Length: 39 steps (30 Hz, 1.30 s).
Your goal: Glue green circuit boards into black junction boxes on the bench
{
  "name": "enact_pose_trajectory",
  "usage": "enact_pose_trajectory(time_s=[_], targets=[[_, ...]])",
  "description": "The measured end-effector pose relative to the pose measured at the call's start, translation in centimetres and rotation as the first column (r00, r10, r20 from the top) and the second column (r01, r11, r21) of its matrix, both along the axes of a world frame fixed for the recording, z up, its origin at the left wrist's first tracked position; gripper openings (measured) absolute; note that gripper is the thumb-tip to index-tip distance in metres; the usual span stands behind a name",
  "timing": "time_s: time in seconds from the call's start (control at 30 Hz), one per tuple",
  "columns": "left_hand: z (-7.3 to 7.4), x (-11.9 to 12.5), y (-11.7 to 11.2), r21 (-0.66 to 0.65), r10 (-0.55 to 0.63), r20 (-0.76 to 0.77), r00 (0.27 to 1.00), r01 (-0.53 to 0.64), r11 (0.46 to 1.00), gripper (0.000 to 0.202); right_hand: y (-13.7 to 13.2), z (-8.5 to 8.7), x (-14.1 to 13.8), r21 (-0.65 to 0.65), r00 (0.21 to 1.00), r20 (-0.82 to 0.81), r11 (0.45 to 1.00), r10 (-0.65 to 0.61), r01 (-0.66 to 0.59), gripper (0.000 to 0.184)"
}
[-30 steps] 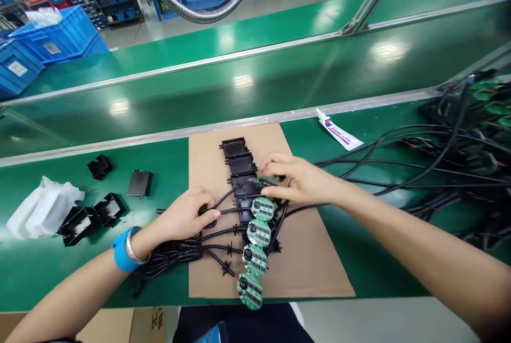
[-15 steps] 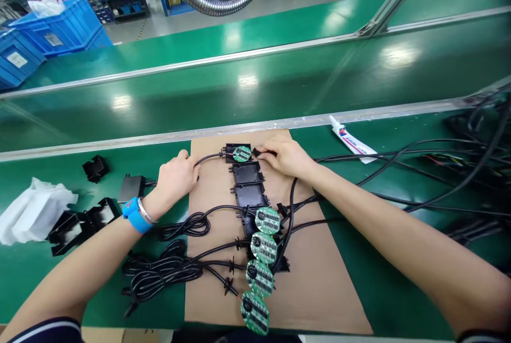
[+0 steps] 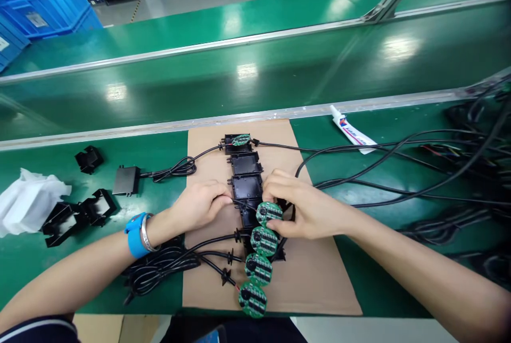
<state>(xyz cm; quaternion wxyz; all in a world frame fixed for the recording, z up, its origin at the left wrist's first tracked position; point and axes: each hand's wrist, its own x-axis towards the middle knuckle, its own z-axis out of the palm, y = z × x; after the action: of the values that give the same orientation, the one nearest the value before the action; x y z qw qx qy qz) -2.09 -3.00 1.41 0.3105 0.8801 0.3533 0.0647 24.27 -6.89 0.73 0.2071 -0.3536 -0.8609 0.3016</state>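
Observation:
My left hand (image 3: 203, 205) pinches a thin black cable (image 3: 243, 204) that leads to the uppermost of a row of round green circuit boards. My right hand (image 3: 297, 205) closes thumb and fingers around that circuit board (image 3: 266, 212), over the row of open black plastic cases (image 3: 246, 187). Below it more circuit boards (image 3: 258, 269) lie in a line, overlapping the lower cases, with black cables at their left. At the far end another board (image 3: 241, 140) sits tilted in the top case (image 3: 228, 145), its cables running out both sides.
Brown cardboard (image 3: 311, 290) lies under the cases. Coiled black cables (image 3: 163, 266), a closed black box (image 3: 126, 180), loose black housings (image 3: 98, 207) and white wrapping (image 3: 30, 202) are to the left. A white tube (image 3: 351, 132) and long cables (image 3: 383, 146) lie to the right.
Both hands have left the far case and its cables and come nearer to me. My left hand now holds another cable, my right hand the uppermost circuit board in the row. The far board has tilted.

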Motion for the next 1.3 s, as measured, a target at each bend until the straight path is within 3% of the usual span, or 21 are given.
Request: enact_pose_trajectory(time_s=[0.17, 0.33, 0.43, 0.53, 0.63, 0.77, 0.87, 0.93, 1.0, 1.1, 1.2, 1.3], targets=[[0.8, -0.1, 0.4, 0.029, 0.071, 0.004, 0.997, -0.071, 0.997, 0.017, 0.5, 0.0, 0.2, 0.043, 0.998, -0.062, 0.999, -0.02, 0.022, 0.019], [1.6, 0.4, 3.2, 0.251, 0.294, -0.073, 0.953, -0.268, 0.93, 0.018, 4.4, -0.2, 2.9, -0.076, 0.985, 0.05, 0.983, -0.162, 0.166, 0.034], [1.0, 0.8, 4.8, 0.309, 0.29, -0.218, 0.932, -0.216, 0.926, 0.016, 6.4, -2.0, 4.1, 0.062, 0.959, 0.147, 0.97, -0.243, 0.237, 0.01], [0.3, 0.6, 5.4, 0.288, 0.221, -0.29, 0.931, -0.135, 0.948, 0.015, 6.8, -3.9, 4.4, 0.234, 0.943, 0.172, 0.942, -0.285, 0.242, 0.014], [-0.1, 0.0, 5.5, 0.295, 0.171, -0.307, 0.936, -0.077, 0.952, 0.017, 6.5, -4.8, 4.2, 0.279, 0.938, 0.181, 0.93, -0.297, 0.24, 0.018], [0.2, 0.1, 5.0, 0.381, 0.094, -0.38, 0.92, 0.063, 0.923, 0.023, 5.7, -3.9, 3.7, 0.336, 0.928, 0.207, 0.914, -0.309, 0.229, 0.025], [1.3, 0.6, 2.9, 0.456, 0.13, -0.367, 0.921, 0.056, 0.888, 0.025, 3.8, -2.0, 2.5, 0.371, 0.936, 0.184, 0.903, -0.301, 0.218, 0.024], [2.0, 0.9, 0.5, 0.36, 0.046, -0.278, 0.959, 0.059, 0.931, 0.031, 1.7, -0.4, 1.3, 0.309, 0.969, 0.154, 0.941, -0.191, 0.136, 0.022], [2.2, 1.1, -2.2, 0.149, -0.085, -0.195, 0.977, 0.115, 0.982, 0.043, -0.5, 0.7, 0.1, 0.185, 0.988, 0.147, 0.982, -0.049, 0.021, 0.025], [1.5, 1.1, -5.0, -0.038, -0.148, -0.191, 0.97, 0.143, 0.989, 0.054, -3.1, 0.9, -1.2, 0.086, 0.989, 0.146, 0.995, 0.028, -0.041, 0.022], [0.6, 1.0, -5.9, -0.073, -0.129, -0.191, 0.973, 0.117, 0.99, 0.054, -4.5, 0.2, -1.7, 0.179, 0.997, 0.066, 0.983, 0.039, -0.05, 0.012], [1.0, 0.7, -5.1, -0.191, -0.075, -0.127, 0.989, 0.05, 0.98, 0.055, -4.4, 0.2, -1.3, 0.288, 0.999, 0.011, 0.957, 0.037, -0.039, 0.017]])
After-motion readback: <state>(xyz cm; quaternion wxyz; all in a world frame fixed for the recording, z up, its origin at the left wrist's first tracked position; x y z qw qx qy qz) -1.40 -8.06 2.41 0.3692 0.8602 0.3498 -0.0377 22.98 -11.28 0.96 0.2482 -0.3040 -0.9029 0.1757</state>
